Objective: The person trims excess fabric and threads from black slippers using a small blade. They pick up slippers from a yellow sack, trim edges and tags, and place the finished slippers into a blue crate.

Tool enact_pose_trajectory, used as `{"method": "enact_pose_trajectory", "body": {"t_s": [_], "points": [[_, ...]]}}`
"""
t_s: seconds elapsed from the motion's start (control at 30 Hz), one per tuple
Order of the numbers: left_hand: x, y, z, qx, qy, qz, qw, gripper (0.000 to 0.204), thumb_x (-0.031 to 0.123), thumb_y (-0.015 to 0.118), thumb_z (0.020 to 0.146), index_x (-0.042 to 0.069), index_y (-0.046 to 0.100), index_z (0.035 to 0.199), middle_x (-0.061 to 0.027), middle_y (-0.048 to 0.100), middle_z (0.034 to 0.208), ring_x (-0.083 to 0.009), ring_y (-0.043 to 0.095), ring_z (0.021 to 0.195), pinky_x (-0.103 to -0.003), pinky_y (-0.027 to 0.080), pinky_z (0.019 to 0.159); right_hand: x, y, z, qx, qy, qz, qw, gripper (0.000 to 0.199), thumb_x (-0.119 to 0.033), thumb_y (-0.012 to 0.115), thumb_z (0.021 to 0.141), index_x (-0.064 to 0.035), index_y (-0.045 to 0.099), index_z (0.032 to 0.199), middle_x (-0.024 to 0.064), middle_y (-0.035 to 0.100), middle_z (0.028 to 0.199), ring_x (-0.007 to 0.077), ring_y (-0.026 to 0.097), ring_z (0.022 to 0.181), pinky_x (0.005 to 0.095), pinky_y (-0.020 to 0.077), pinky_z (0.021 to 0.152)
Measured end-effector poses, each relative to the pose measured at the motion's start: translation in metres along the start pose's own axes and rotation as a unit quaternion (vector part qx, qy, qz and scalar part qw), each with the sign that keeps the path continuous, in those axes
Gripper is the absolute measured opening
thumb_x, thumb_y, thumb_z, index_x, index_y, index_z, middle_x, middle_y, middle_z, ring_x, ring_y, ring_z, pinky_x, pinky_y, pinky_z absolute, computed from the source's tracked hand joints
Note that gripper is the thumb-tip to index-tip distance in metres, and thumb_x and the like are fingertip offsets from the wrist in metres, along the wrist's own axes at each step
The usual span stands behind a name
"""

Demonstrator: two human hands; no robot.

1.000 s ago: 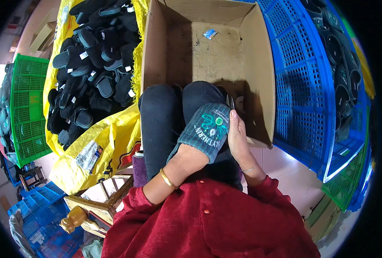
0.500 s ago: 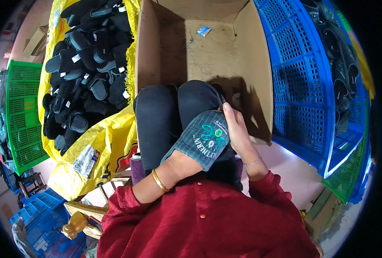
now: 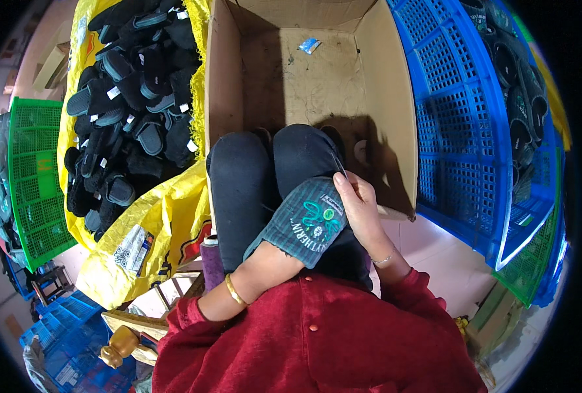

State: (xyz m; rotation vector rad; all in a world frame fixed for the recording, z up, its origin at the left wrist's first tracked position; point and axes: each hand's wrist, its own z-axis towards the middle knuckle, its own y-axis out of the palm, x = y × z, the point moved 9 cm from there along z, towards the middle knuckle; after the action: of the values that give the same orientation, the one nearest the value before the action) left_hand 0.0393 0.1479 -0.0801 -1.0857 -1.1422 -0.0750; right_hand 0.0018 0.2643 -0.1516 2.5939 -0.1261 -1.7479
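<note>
Over my lap is a dark green plaid slipper [image 3: 290, 221], its upper decorated with a bright green emblem and pale lettering. My left hand [image 3: 272, 263] is inside the slipper's opening, up to about the wrist, so its fingers are hidden. On the slipper's far right edge, my right hand [image 3: 361, 204] is closed, thumb along the rim and other fingers mostly out of sight behind it. A thin dark strip or tool [image 3: 339, 164] sticks up beside that thumb; its kind is unclear. Both forearms come out of red sleeves.
Ahead stands an open cardboard box [image 3: 386, 98] with a small blue packet [image 3: 309, 45] inside. A yellow sack [image 3: 173, 196] of black slippers [image 3: 111, 111] is at left, a blue crate [image 3: 458, 131] at right. A green crate [image 3: 37, 177] stands far left; purple thread spool [image 3: 211, 262] by my knee.
Both hands and the slipper have dropped slightly toward me, and the slipper has tilted a little. The left hand stays inside it, and the right keeps its place at the edge.
</note>
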Motion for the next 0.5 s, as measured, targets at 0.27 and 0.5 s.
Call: {"method": "enact_pose_trajectory", "body": {"t_s": [0.27, 0.5], "points": [[0.010, -0.001, 0.019, -0.004, 0.064, 0.081, 0.995, 0.041, 0.015, 0.048, 0.087, 0.005, 0.050, 0.128, -0.0162, 0.047, 0.133, -0.0329, 0.042, 0.127, -0.044, 0.028, 0.110, -0.026, 0.001, -0.006, -0.040, -0.065, -0.107, 0.991, 0.045, -0.039, 0.038, 0.101, -0.0025, 0.044, 0.076, -0.0035, 0.033, 0.069, 0.0074, 0.031, 0.067, 0.0257, 0.0323, 0.059], [0.005, 0.004, 0.025, 0.023, 0.026, 0.054, 0.998, 0.042, 0.016, 0.047, 0.088, 0.007, 0.050, 0.129, -0.0140, 0.048, 0.133, -0.0313, 0.043, 0.126, -0.044, 0.030, 0.109, -0.019, -0.004, -0.004, -0.005, -0.016, -0.048, 0.999, 0.039, -0.034, 0.043, 0.100, -0.0018, 0.048, 0.080, -0.0050, 0.035, 0.070, 0.0060, 0.032, 0.067, 0.0235, 0.0325, 0.059]]}}
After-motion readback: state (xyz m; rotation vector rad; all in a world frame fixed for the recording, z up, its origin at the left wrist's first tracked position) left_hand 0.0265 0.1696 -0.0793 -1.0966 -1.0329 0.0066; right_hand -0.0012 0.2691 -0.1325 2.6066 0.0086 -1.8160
